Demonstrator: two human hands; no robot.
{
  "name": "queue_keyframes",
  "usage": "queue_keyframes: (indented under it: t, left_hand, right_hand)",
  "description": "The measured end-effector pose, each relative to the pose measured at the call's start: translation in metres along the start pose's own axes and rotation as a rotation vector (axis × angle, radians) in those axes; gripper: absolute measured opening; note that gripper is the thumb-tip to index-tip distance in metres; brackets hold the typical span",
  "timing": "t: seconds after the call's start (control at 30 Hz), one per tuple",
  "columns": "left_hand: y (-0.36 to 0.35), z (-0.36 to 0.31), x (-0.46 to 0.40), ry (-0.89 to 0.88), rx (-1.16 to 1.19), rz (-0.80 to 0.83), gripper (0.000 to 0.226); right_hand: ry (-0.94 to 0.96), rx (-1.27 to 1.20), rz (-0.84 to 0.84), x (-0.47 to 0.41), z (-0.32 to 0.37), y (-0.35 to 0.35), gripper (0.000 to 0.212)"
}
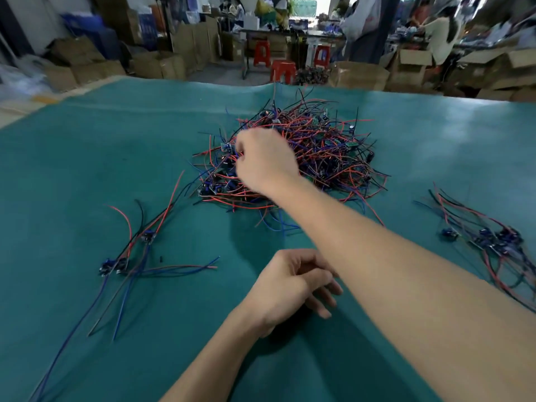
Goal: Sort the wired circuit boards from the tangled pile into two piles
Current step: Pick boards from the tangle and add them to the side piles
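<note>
Head view: a table [87,175] under a teal cloth, with a tangled pile [319,158] of wired circuit boards, red, blue and black leads, heaped at the middle, toward the far edge. Left of it, well apart, a small left pile [130,250] of a few boards with long leads trailing toward the near edge. At the right edge of the table, a right pile [490,239] of several boards with red and black leads.

Right hand [265,161] reaching across into the left side of the tangled pile, fingers curled down among the wires; whether pinching a wire, cannot tell, fingertips hidden. Left hand [293,285] resting near the front of the table, under the right forearm, fingers loosely curled, nothing held.

Beyond the table, blurred: cardboard boxes [359,75], red stools [282,69], people seated at benches.
</note>
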State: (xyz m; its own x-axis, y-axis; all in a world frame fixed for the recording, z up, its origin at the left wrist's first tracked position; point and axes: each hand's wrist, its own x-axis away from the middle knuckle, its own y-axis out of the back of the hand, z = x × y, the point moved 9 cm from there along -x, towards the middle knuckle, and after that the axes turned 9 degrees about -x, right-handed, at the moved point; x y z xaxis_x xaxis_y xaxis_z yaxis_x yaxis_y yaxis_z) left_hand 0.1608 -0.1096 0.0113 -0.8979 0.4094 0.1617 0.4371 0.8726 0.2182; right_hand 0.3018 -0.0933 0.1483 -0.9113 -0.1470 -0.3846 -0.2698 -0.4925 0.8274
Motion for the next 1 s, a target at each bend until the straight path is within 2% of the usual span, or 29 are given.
queue_keyframes:
  t: [0.07, 0.17, 0.23, 0.33, 0.5, 0.6, 0.67, 0.73, 0.83, 0.9, 1.0]
  left_hand:
    - [-0.007, -0.006, -0.001, -0.047, 0.055, 0.068, 0.021]
    - [-0.006, -0.005, -0.001, -0.059, 0.093, 0.076, 0.021]
    - [-0.008, -0.006, 0.000, -0.071, 0.145, 0.106, 0.016]
    - [-0.008, -0.009, 0.000, -0.077, 0.199, 0.126, 0.016]
    - [-0.008, -0.008, 0.000, -0.080, 0.247, 0.120, 0.015]
    - [-0.005, -0.007, -0.002, -0.070, 0.307, 0.098, 0.015]
    - [-0.001, -0.005, -0.004, -0.055, 0.399, 0.061, 0.018]
    - [0.003, -0.004, -0.006, -0.038, 0.513, 0.016, 0.024]
    - [0.005, -0.007, -0.009, -0.046, 0.654, 0.002, 0.032]
    - [0.005, -0.012, -0.007, -0.058, 0.656, 0.034, 0.031]
    - [0.002, -0.018, -0.002, -0.076, 0.697, 0.176, 0.055]
  right_hand:
    - [0.032, 0.113, -0.111, -0.015, -0.023, 0.025, 0.034]
    - [-0.060, 0.138, 0.050, -0.030, -0.061, 0.023, 0.045]
    - [-0.126, 0.092, 0.114, -0.028, -0.079, 0.017, 0.040]
    - [-0.136, -0.035, 0.084, -0.022, -0.089, 0.017, 0.028]
    - [-0.132, -0.274, -0.121, -0.003, -0.092, 0.050, 0.018]
    - [-0.078, -0.341, -0.288, 0.019, -0.089, 0.095, 0.019]
    - [-0.023, -0.421, -0.331, 0.047, -0.086, 0.123, 0.022]
    - [0.021, -0.632, -0.318, 0.081, -0.083, 0.140, 0.026]
    - [0.028, -1.079, -0.246, 0.129, -0.086, 0.136, 0.030]
    - [-0.054, -1.259, -0.196, 0.155, -0.095, 0.114, 0.031]
    - [-0.225, -1.431, -0.174, 0.181, -0.117, 0.079, 0.030]
